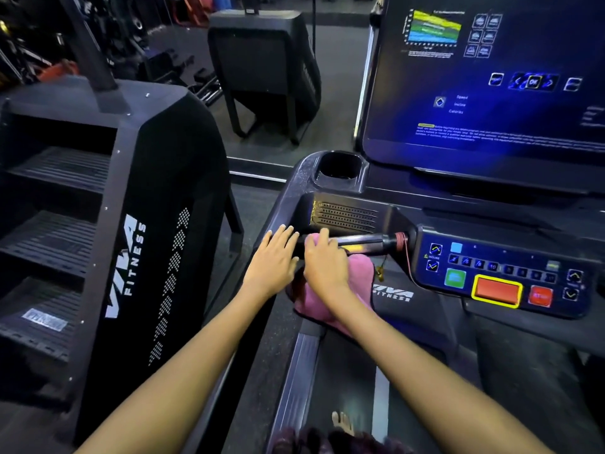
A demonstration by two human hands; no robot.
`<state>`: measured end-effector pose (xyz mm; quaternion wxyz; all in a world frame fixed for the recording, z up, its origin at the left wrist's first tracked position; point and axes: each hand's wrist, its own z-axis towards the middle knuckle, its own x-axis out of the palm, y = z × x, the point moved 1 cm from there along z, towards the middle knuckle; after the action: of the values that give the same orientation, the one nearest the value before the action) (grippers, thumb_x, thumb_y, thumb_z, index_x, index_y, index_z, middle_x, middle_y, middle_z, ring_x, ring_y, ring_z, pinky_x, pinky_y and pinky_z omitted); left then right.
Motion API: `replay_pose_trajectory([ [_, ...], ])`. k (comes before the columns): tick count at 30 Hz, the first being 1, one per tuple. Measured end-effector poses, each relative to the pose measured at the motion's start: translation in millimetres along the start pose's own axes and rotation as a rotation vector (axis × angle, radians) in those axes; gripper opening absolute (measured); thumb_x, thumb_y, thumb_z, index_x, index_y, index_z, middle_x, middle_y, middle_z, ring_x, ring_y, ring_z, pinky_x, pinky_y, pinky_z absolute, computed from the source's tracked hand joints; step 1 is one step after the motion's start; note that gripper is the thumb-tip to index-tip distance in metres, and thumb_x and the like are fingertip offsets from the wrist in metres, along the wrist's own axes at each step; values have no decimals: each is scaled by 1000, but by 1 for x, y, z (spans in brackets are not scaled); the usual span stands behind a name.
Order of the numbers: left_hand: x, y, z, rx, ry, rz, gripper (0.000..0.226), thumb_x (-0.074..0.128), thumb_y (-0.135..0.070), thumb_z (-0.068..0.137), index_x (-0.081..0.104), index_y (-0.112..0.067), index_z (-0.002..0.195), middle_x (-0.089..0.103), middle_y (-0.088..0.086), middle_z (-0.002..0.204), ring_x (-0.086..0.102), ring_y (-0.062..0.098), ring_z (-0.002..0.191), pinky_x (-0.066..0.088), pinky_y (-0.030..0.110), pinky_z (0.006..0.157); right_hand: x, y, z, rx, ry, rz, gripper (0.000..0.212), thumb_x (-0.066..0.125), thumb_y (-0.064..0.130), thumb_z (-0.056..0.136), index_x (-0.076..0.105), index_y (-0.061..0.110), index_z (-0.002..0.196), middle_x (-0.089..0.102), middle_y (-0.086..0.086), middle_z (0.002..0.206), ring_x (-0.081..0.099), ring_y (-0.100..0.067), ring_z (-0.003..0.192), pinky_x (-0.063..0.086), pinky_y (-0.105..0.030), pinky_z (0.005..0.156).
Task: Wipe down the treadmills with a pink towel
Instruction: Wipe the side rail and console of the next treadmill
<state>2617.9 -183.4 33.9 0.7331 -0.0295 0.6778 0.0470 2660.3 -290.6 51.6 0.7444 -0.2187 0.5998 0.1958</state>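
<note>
Pink soft cloth towel (330, 299) is gripped by the right hand (325, 263) on the shiny black treadmill handlebar (363, 241); the left hand (273, 260) rests flat, fingers straight, beside it.

We count two hands, the left hand (273, 262) and the right hand (325, 263), one pink towel (322, 304), one treadmill (409, 221) with one screen (484, 77) and one cup holder (340, 167), and one stair climber (108, 224).
</note>
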Motion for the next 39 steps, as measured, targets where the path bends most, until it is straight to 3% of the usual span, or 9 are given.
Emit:
replay_pose_trajectory([
  [3, 0, -1, -2, -4, 2, 9, 57, 33, -30, 99, 17, -6, 148, 14, 8, 157, 6, 21, 146, 1, 35, 116, 2, -15, -7, 4, 20, -52, 25, 62, 22, 76, 63, 20, 101, 57, 0, 94, 62, -15, 70, 43, -25, 48],
  [6, -1, -1, -4, -3, -11, 13, 56, 31, -32, 100, 18, -5, 148, 16, 8, 156, 6, 21, 146, 0, 35, 117, 2, -48, -11, 111, -55, -91, 25, 58, 18, 78, 62, 20, 102, 56, -2, 92, 61, -17, 68, 40, -26, 45],
  [9, 0, -1, -3, 39, 2, 13, 57, 32, -34, 100, 19, -6, 148, 17, 8, 156, 6, 21, 146, -1, 35, 117, 5, -75, -14, 183, -36, 2, 26, 56, 11, 80, 59, 13, 106, 54, -12, 100, 60, -29, 77, 44, -31, 53],
  [13, 2, -2, 1, 125, 56, 67, 60, 34, -36, 98, 15, -9, 149, 15, 6, 157, 5, 21, 146, 0, 37, 117, 5, -69, -17, 337, -80, 92, 25, 57, 7, 79, 59, 10, 104, 53, -14, 101, 60, -30, 74, 46, -33, 52],
  [19, 1, -1, 3, 115, 59, -4, 65, 42, -32, 95, 16, -5, 148, 20, 7, 156, 8, 20, 145, -3, 34, 116, 13, -5, -6, 121, -147, 135, 29, 76, 15, 55, 64, 15, 81, 55, -6, 79, 54, -19, 50, 32, -23, 35],
  [24, 1, -2, 0, 104, 58, 30, 68, 44, -30, 92, 15, -5, 148, 19, 5, 156, 7, 19, 146, -4, 34, 116, 23, -27, -21, -2, -214, 81, 50, 80, 12, 49, 67, 18, 96, 55, -8, 81, 54, -23, 55, 37, -28, 37],
  [27, 1, -2, 0, 101, 70, 56, 71, 44, -33, 91, 14, -6, 149, 19, 5, 156, 6, 19, 146, -4, 35, 117, 30, -65, -31, 60, -305, 95, 56, 77, 6, 55, 65, 17, 109, 55, -12, 83, 55, -27, 59, 42, -31, 41],
  [35, -2, -3, 0, 112, 45, 40, 74, 49, -35, 88, 16, -6, 148, 23, 5, 154, 8, 21, 145, 0, 36, 118, 25, -74, -33, 352, -356, 337, 32, 75, 2, 69, 63, 7, 98, 51, -17, 81, 56, -31, 52, 42, -29, 36],
  [39, 0, -1, 2, 127, 47, 19, 74, 51, -34, 87, 19, -5, 147, 24, 6, 154, 11, 22, 145, 1, 36, 117, 28, -35, -23, 229, -304, 274, 43, 74, 3, 63, 64, 10, 104, 53, -12, 83, 56, -23, 57, 40, -25, 38],
])
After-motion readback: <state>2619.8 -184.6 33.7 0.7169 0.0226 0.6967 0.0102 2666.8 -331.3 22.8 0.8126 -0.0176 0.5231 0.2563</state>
